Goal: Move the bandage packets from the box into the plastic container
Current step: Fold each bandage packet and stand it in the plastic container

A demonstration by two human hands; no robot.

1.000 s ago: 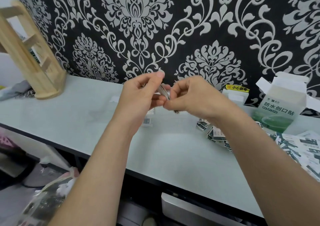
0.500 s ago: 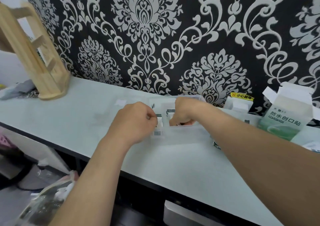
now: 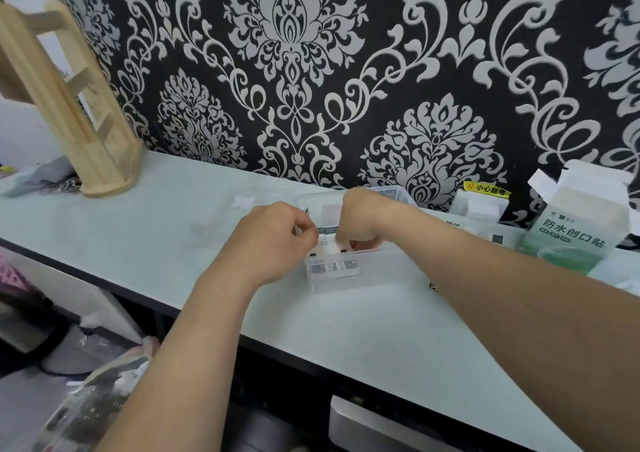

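Observation:
A clear plastic container stands on the pale table near the wall. Bandage packets with black and white print stand upright inside it, against its near wall. My left hand is at the container's left rim, its fingers pinched on the packets' top edge. My right hand reaches down into the container, fingers curled on the same packets. The opened white and green bandage box stands at the right by the wall. A few loose packets lie behind my right forearm.
A wooden rack stands at the table's back left, with grey cloth beside it. A small white box with a yellow label leans against the patterned wall. The table's dark front edge runs below my arms. A plastic bag sits below left.
Both hands have come down from chest height, where they held packets between them, into the container. The hands now press the packets into place inside it.

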